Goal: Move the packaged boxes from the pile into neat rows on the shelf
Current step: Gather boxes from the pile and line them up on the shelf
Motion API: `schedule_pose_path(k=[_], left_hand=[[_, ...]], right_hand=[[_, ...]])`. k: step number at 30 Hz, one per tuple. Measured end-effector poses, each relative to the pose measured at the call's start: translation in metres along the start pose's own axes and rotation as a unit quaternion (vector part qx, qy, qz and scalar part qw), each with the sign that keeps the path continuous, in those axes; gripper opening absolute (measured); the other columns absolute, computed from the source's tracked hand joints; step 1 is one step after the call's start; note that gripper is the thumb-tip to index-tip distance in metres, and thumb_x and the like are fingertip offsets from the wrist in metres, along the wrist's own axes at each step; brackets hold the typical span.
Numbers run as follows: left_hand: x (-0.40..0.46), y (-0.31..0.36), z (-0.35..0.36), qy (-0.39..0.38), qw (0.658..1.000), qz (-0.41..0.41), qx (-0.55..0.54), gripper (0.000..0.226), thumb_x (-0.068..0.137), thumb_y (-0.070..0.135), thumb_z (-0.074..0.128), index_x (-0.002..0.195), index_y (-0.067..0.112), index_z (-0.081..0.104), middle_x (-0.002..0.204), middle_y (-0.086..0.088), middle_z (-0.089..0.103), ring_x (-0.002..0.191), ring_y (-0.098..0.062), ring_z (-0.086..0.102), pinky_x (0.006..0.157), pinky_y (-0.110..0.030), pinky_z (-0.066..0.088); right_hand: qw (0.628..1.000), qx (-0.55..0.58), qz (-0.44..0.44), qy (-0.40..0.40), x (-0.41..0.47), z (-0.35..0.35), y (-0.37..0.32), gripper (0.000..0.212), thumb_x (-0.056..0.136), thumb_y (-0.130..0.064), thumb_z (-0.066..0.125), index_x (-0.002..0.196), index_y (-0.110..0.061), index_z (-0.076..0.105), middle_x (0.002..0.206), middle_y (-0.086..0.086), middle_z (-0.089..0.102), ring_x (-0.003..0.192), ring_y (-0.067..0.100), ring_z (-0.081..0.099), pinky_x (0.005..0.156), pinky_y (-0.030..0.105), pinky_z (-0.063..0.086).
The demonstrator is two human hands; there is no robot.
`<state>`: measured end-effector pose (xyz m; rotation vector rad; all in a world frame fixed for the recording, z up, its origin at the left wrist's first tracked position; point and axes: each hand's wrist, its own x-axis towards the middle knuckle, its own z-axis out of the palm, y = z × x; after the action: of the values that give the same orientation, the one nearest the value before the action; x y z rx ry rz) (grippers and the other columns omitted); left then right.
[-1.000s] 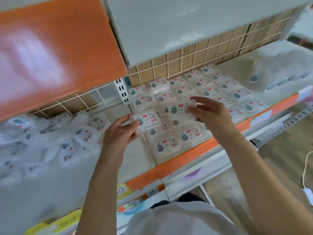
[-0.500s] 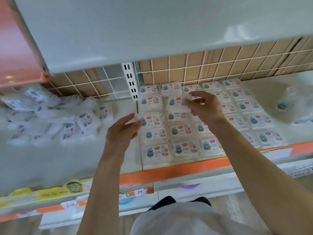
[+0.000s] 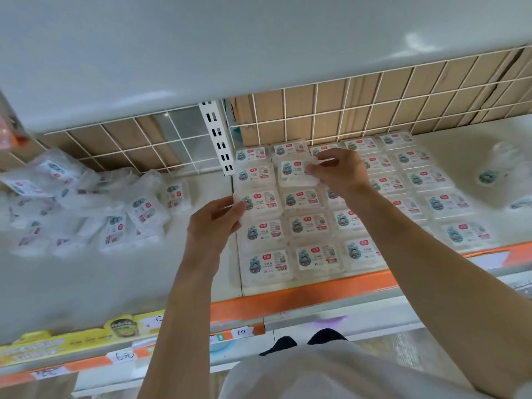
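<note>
The shelf [image 3: 178, 272] runs wide across the view, split by a slotted white upright [image 3: 218, 139], and the right bay carries the neat rows [image 3: 339, 214] of flat packaged boxes, labels up, packed edge to edge from the wire back grid toward the orange front lip. Over on the left bay sits the pile [image 3: 86, 203], a loose heap of the same packs lying at all angles, well apart from the rows.

Now the hands. The right hand [image 3: 339, 174] pinches a box [image 3: 296, 173] by its right edge, fingers and thumb curled round it, holding it over the second rank from the back. The left hand [image 3: 214, 223] grips another box [image 3: 260, 201] at its left edge, in the leftmost column, third rank back.

These packs look light and thin, a clear plastic shell with some give, likely a little slick, so an edge pinch between thumb and fingers should serve; squeezing the middle could dent it. Each box lies flat, long axis running left to right along the shelf, printed face upward, cartoon figure at the left end and red tag at the right, matching its neighbours.
</note>
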<state>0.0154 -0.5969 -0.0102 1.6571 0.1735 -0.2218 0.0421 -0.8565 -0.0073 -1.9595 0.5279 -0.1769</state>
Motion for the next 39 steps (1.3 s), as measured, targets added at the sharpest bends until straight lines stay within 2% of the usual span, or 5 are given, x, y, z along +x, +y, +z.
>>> schedule_pose_path(k=[12, 18, 27, 31, 39], left_hand=[[0.01, 0.001, 0.001, 0.043, 0.998, 0.007, 0.054, 0.006, 0.087, 0.029, 0.075, 0.087, 0.035, 0.074, 0.081, 0.016, 0.075, 0.082, -0.004, 0.069, 0.079, -0.022, 0.057], [0.015, 0.001, 0.007, 0.058, 0.996, -0.009, 0.067, 0.011, 0.087, 0.029, 0.074, 0.097, 0.026, 0.076, 0.088, 0.014, 0.075, 0.083, -0.005, 0.069, 0.074, -0.018, 0.055], [0.019, 0.004, 0.011, 0.053, 0.995, -0.003, 0.079, 0.009, 0.088, 0.029, 0.072, 0.096, 0.025, 0.075, 0.089, 0.012, 0.075, 0.081, -0.006, 0.069, 0.072, -0.019, 0.054], [0.018, 0.006, 0.012, 0.05, 0.994, 0.003, 0.093, 0.004, 0.089, 0.027, 0.07, 0.087, 0.031, 0.071, 0.086, 0.013, 0.074, 0.08, -0.007, 0.069, 0.072, -0.019, 0.055], [0.014, 0.01, 0.009, 0.062, 0.991, 0.009, 0.118, 0.01, 0.089, 0.034, 0.067, 0.097, 0.029, 0.07, 0.092, 0.013, 0.071, 0.087, -0.007, 0.065, 0.076, -0.024, 0.052]], right_hand=[[0.997, -0.042, -0.047, 0.042, -0.002, 0.01, -0.002, 0.043, 0.081, -0.037, 0.079, 0.118, -0.02, 0.068, 0.096, -0.002, 0.067, 0.087, 0.02, 0.066, 0.078, 0.041, 0.061], [0.993, -0.038, -0.093, 0.064, -0.03, 0.009, -0.003, 0.034, 0.088, -0.031, 0.071, 0.119, -0.017, 0.069, 0.104, -0.003, 0.068, 0.092, 0.011, 0.063, 0.069, 0.012, 0.046], [0.991, -0.021, -0.114, 0.065, -0.078, 0.003, -0.005, 0.025, 0.089, -0.02, 0.069, 0.114, -0.018, 0.071, 0.105, -0.004, 0.069, 0.092, 0.013, 0.066, 0.08, 0.025, 0.056], [0.99, -0.037, -0.123, 0.051, -0.094, 0.006, -0.005, 0.026, 0.09, -0.022, 0.069, 0.116, -0.019, 0.07, 0.108, -0.003, 0.068, 0.093, 0.009, 0.064, 0.079, 0.018, 0.053], [0.982, -0.128, -0.13, -0.047, -0.119, 0.007, -0.007, 0.035, 0.093, -0.028, 0.067, 0.127, -0.024, 0.065, 0.119, -0.001, 0.061, 0.108, 0.011, 0.058, 0.075, 0.01, 0.039]])
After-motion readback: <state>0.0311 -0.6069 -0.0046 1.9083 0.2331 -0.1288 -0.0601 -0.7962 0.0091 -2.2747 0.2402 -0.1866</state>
